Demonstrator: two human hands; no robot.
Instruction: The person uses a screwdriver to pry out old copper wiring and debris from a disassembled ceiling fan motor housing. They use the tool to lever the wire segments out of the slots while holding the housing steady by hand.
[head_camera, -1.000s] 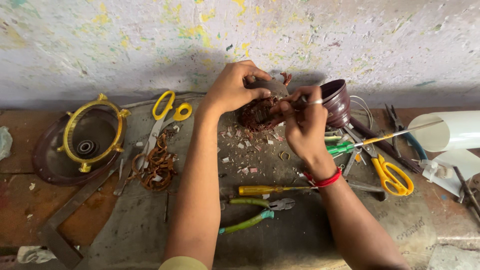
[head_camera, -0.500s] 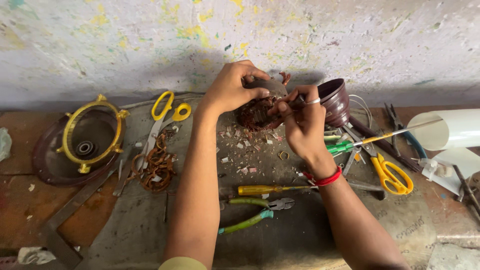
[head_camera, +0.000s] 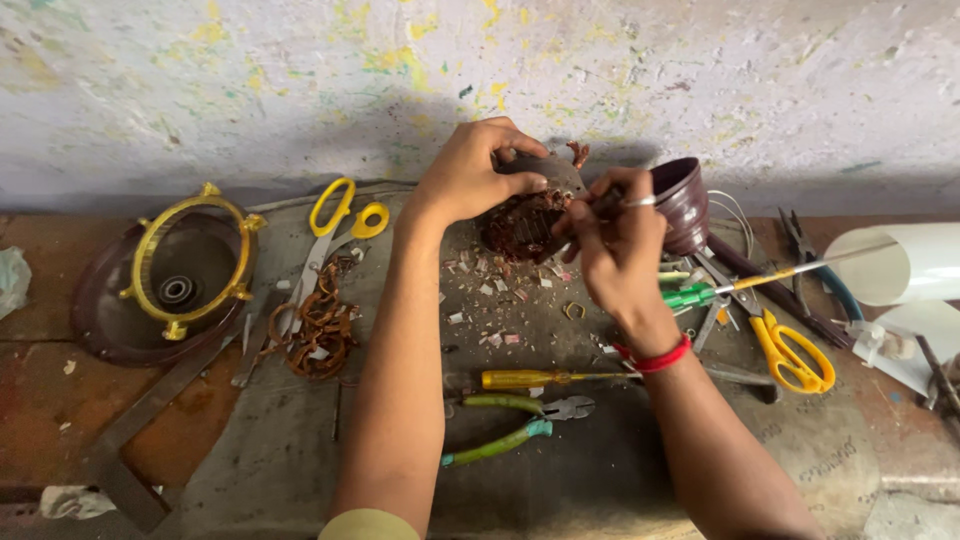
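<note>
My left grip (head_camera: 470, 175) clamps the wound motor core (head_camera: 525, 222) from above-left, while my right grip (head_camera: 615, 235) pinches, apparently, a thin tool at its right face.

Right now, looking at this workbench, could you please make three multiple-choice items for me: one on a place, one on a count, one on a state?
1. Where do the green-handled pliers lie?
A. Against the wall
B. Between the person's forearms, near the bench's front
C. Inside the yellow ring

2. How many yellow-handled scissors show?
A. One
B. Two
C. Four

3. What does the left hand do?
A. Rests flat on the bench
B. Holds a screwdriver
C. Grips the copper-wound motor part

Answers:
1 B: the pliers lie just below the yellow-handled screwdriver, between the arms.
2 B: one pair lies left of the arms, another to the right.
3 C: its fingers curl over the part while the right hand works at it.
</note>
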